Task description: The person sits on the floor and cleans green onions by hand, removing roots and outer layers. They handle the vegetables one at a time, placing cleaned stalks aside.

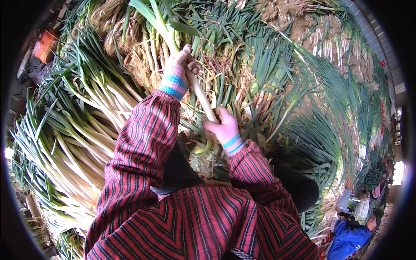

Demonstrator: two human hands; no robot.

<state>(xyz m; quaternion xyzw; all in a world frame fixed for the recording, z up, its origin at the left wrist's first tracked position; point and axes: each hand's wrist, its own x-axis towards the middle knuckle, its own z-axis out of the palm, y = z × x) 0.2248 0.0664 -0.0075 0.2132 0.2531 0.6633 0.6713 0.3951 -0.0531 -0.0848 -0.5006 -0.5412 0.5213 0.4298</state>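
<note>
My left hand, in a soiled pink glove with a striped cuff, is closed around a long green onion near where its white stem turns green. The leaves rise past the top edge of the view. Lower down, my right hand, gloved the same way, grips the white stem's lower end between thumb and fingers. The root end is hidden or blurred by that hand. Beneath it lies a litter of stripped leaves and peelings, between my dark-clad knees.
Pale-stemmed green onions are heaped at my left. Unpeeled, rooty bunches lie ahead, and more leafy piles spread to the right. A person in a blue garment is at lower right. An orange bag sits at upper left.
</note>
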